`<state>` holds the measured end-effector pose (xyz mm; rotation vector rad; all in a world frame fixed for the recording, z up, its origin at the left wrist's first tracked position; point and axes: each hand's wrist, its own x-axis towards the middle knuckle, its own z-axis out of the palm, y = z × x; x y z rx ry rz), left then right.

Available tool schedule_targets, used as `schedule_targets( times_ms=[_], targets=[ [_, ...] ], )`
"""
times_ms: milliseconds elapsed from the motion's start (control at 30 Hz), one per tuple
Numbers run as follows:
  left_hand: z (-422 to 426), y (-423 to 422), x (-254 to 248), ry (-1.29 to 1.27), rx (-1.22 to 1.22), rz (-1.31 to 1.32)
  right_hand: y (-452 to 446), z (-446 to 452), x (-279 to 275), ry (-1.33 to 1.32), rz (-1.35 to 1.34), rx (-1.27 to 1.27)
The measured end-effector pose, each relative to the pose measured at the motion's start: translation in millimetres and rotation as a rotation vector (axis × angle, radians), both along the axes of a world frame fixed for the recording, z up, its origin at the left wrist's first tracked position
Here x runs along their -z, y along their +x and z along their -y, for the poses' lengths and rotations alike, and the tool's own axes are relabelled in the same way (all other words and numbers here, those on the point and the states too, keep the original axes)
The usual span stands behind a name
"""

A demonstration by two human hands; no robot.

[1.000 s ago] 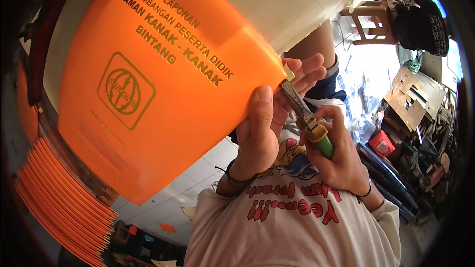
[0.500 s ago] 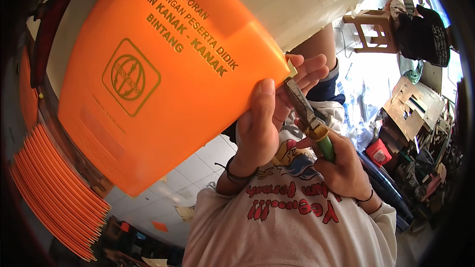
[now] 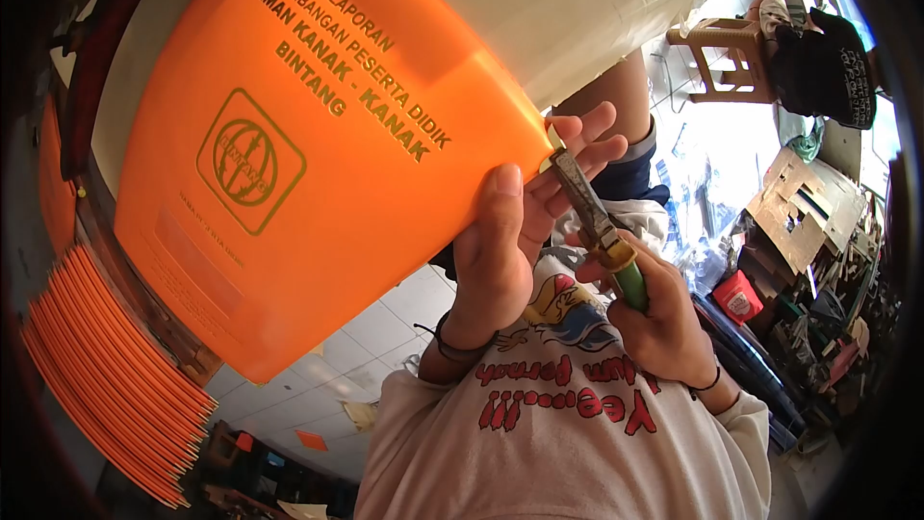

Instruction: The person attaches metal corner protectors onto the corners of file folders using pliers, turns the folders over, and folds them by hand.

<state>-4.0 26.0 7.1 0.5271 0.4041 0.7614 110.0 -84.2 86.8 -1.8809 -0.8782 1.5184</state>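
Nearest, spread wide across the left and middle of the view: an orange cover (image 3: 366, 217), printed with lettering and a round emblem inside a square frame. Tilted, with the right-hand corner reaching to the left hand (image 3: 499, 255). Pinched there, with the thumb flat on the printed face and the other fingers partly hidden behind, tips showing past the corner. At that same corner, a small pale piece (image 3: 552, 138), too small to identify. Close beside it, the end of a metal-ended tool (image 3: 585, 202); cannot tell whether touching the cover or just short of it. Around the tool's green handle (image 3: 630, 286), the right hand (image 3: 666, 323), closed firmly with curled fingers.

Apparently at the step of working that corner with the tool, steadying with the left and steering with the right. For the next move, likely needed: firm thumb pressure on the cover, a tool end lined up squarely with the corner, and fingertips clear of the metal.

Beyond the hands, a pale shirt (image 3: 568, 467) with red lettering. Behind the cover, toward the top, a pale worktop (image 3: 577, 0); cannot tell whether supporting the cover. At lower left, a stack of orange covers (image 3: 111, 385), edges slightly fanned. Lower, a tiled floor (image 3: 361, 342). Farthest, at right, cut cardboard (image 3: 789, 197), a red packet (image 3: 737, 298) amid clutter, and a brown stool (image 3: 712, 91).
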Motion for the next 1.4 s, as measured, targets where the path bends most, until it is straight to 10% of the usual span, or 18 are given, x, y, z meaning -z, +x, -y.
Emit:
schedule_targets(
  times_ms=[1267, 1400],
  targets=[
    [2.0, -0.9, 10.5, 0.058, 0.059, 0.069, 4.3, -8.9, 9.6, -0.014, 0.191, -0.082],
    [1.7, 3.0, 1.7, 0.038, -0.006, -0.009, -6.3, -2.0, 0.5, -0.032, 0.042, 0.245]
  ],
)
